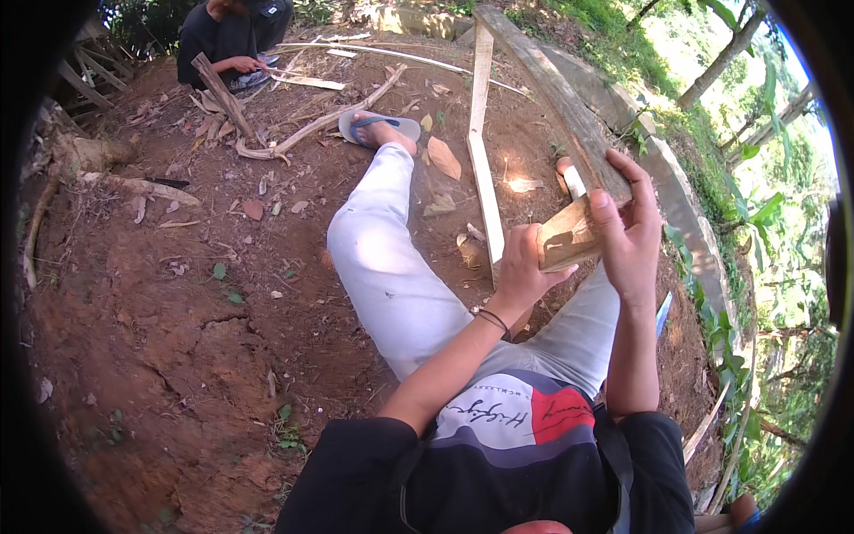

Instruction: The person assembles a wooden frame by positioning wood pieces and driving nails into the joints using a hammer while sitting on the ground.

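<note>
A short, pale brown wooden block is held between my two hands, above my right leg. My left hand, with dark bands at the wrist, is closed on the block's left end. The fingers of my right hand are closed round its right end, the thumb lying on top. Just beyond the block lies a long weathered plank, running away to the far side. Its near end is by my right fingers; whether they touch it I cannot tell.
A thin pale wooden strip slants down from the plank. A curved branch lies by my sandalled left foot. At the far left another person squats, holding a pale strip. A low concrete edge borders plants at right.
</note>
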